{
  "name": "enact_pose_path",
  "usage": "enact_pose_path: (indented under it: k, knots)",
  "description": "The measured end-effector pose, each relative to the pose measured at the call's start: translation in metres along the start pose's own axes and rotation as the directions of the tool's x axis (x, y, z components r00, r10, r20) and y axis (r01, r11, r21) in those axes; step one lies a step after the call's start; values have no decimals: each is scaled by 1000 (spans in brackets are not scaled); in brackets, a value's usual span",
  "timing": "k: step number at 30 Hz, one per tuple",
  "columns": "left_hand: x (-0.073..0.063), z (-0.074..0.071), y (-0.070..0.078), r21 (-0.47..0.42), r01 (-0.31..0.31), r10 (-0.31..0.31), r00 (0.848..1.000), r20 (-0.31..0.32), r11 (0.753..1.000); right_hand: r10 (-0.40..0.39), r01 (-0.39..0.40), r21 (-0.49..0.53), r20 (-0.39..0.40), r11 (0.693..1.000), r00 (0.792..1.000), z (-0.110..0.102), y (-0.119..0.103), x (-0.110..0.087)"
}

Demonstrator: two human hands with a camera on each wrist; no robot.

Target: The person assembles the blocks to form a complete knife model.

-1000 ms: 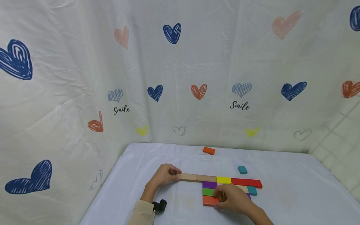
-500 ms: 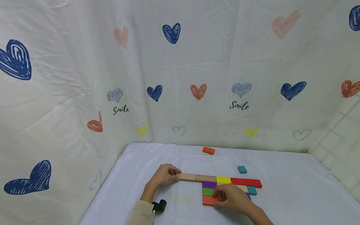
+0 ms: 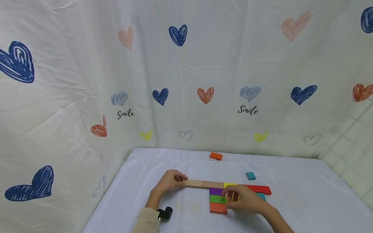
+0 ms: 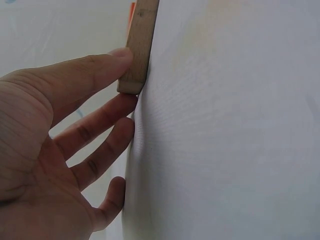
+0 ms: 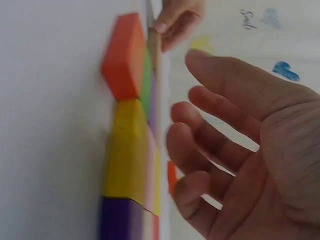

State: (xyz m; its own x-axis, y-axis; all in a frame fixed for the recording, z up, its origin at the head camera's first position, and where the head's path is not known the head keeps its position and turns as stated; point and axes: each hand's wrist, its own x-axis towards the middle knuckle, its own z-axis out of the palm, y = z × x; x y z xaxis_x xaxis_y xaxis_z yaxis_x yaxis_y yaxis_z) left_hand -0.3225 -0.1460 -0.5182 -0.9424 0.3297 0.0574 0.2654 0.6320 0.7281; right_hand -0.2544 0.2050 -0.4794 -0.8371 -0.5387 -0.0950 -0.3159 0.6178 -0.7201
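My left hand point(image 3: 170, 180) pinches the left end of a plain wooden block point(image 3: 193, 183), its thumb on the block's side in the left wrist view; the index finger is hidden there. A second wooden block point(image 3: 213, 184) and a red block point(image 3: 260, 189) continue that row. Below it, a purple block point(image 3: 215, 191), a green block point(image 3: 217, 198) and an orange-red block point(image 3: 218, 208) lie stacked row by row. My right hand point(image 3: 246, 199) hovers over the rows with fingers loosely bent, holding nothing. Yellow blocks point(image 5: 125, 155) lie beside it in the right wrist view.
A loose orange block point(image 3: 216, 156) lies at the table's back edge. Nearer, a loose teal block point(image 3: 251, 176) sits behind the red one. White cloth point(image 3: 303, 194) covers the table, and a heart-printed curtain point(image 3: 218, 129) hangs behind it.
My right hand has lifted off the orange-red block and shifted slightly back and to the right, uncovering that block's right end. The left hand has stayed in place.
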Motion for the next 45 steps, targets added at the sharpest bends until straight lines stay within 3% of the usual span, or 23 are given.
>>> enact_pose_path:
  k: [6,11,15,22,31,38,45]
  knots:
    - [-1,1,0,8,6,-6,1000,-5,1000,-55,51,41,89,998,994,-36,-2,11]
    - [-1,0,0,8,4,-4,1000,-5,1000,-96,96,-1,8,995,995,-60,4,33]
    - [0,0,0,8,6,-6,1000,-2,1000,-84,81,-40,-90,996,992,-69,12,55]
    - [0,-1,1,-7,1,-1,1000,1,1000,0,-8,-37,-214,999,977,-73,31,93]
    - [1,0,1,-4,2,-2,1000,-2,1000,119,-103,79,-225,992,967,-69,51,120]
    - [1,1,2,-7,5,-5,1000,5,1000,193,-175,94,-255,980,947,-63,69,138]
    - [1,0,0,0,7,-7,1000,-6,1000,211,-184,120,-281,976,936,-57,71,153]
